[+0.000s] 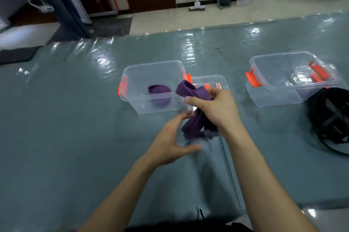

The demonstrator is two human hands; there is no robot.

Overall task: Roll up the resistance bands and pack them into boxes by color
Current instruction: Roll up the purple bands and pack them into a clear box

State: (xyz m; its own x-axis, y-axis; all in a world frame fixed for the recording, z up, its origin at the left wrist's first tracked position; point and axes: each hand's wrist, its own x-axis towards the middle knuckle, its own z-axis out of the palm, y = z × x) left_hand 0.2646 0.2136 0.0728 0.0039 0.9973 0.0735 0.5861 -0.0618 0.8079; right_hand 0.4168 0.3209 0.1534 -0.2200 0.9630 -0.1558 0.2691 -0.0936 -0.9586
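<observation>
My right hand (215, 107) grips a purple resistance band (194, 124) above the grey-green mat; one end sticks up past my thumb and loose loops hang below. Lower left of it, my left hand (170, 141) has spread, blurred fingers whose tips touch the hanging loops. Just behind stands a clear plastic box (132, 84) with orange latches, holding one rolled purple band (159, 92). A second clear box (264, 88) sits at the right with no band in it. A pile of black bands (328, 120) lies at the right edge.
A clear lid (213, 80) lies flat behind the first box, another lid (306, 77) lies under the second. The shiny mat (75, 118) covers the floor around me. Beyond it are tiled floor, a mop (197, 5), a dustpan, and a person's legs (62, 5) at far left.
</observation>
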